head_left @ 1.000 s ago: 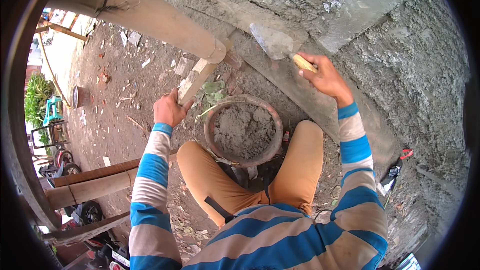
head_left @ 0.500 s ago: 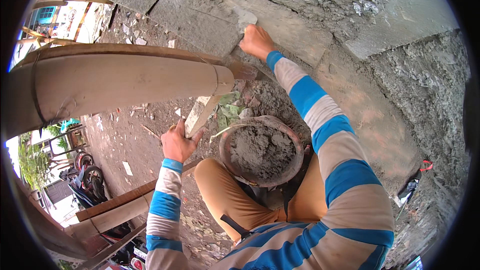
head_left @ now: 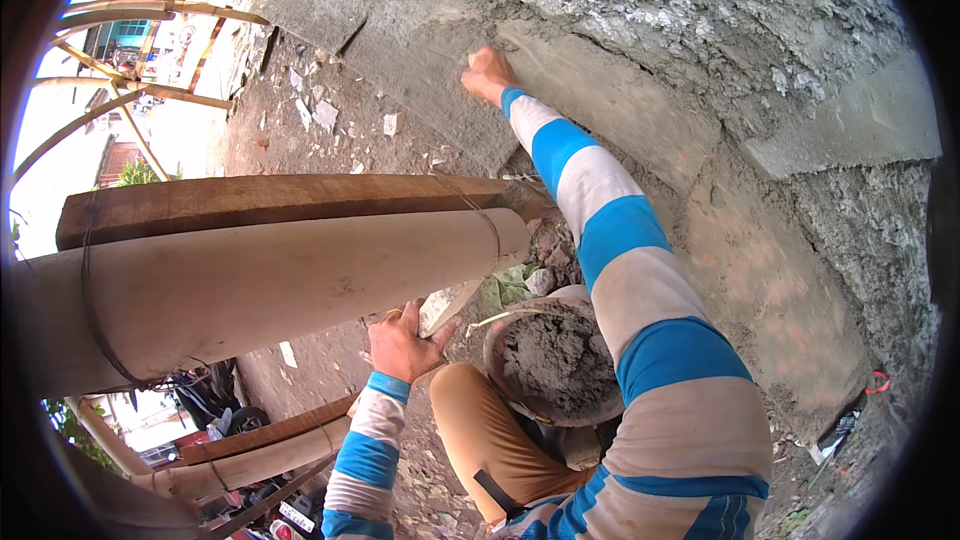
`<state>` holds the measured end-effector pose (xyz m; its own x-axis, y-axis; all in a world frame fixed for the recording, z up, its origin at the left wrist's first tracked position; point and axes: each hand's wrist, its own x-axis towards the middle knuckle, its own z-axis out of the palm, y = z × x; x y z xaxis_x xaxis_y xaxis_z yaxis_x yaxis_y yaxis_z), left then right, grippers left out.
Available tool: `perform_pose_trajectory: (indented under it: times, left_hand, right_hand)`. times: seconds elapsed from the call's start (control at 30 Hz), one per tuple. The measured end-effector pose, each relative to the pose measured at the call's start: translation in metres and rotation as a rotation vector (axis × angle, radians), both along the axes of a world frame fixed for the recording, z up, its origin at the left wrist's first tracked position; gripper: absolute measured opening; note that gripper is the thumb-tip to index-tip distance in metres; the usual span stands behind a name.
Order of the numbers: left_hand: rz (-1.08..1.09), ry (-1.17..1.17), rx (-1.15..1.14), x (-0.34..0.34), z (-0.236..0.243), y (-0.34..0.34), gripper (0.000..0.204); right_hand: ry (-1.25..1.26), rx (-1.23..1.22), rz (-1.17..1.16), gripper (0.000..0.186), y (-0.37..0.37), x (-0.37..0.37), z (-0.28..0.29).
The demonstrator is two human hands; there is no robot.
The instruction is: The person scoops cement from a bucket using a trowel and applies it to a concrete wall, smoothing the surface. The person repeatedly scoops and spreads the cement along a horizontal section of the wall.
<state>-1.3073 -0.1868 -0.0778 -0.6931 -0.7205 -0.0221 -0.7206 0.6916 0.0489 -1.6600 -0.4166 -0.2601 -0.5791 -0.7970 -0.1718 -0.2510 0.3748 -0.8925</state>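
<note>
My right hand is closed at the wall's far lower part, against grey plaster. It grips a trowel, whose blade showed half a second ago; now the hand hides nearly all of it. Nearer to me, my left hand is closed round the end of a flat, pale, mortar-smeared board, with the thumb on its near side. The bamboo pole partly covers the board's far end. A round bucket of wet grey mortar stands between my legs, partly behind my right arm.
A thick bamboo pole tied to a wooden beam crosses from the left, above my left hand. Rough unsmoothed plaster covers the wall above. Rubble litters the ground. Lower left are another pole and parked motorcycles.
My view has shifted, so the pole and bucket sit lower and further right. My right hand has moved farther along the plaster and turned, hiding the trowel blade. My left hand keeps the board.
</note>
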Motion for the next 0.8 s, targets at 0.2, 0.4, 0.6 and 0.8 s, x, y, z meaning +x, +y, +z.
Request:
perform_pose_trajectory:
  times: [0.2,0.4,0.6,0.8]
  left_hand:
    - [0.034,-0.075,0.011,0.005,0.003,0.002,0.059]
    - [0.048,-0.069,0.004,0.011,-0.001,0.004,0.056]
    - [0.039,-0.076,0.035,0.013,-0.002,-0.001,0.057]
    - [0.051,-0.074,0.053,0.014,-0.007,0.003,0.052]
  right_hand:
    - [-0.068,-0.106,-0.006,0.040,0.026,-0.021,-0.009]
    - [0.131,-0.139,0.110,0.049,0.129,-0.052,0.051]
    - [0.249,-0.204,0.269,0.047,0.339,-0.080,0.150]
    - [0.014,0.067,0.322,0.042,0.503,-0.023,0.231]
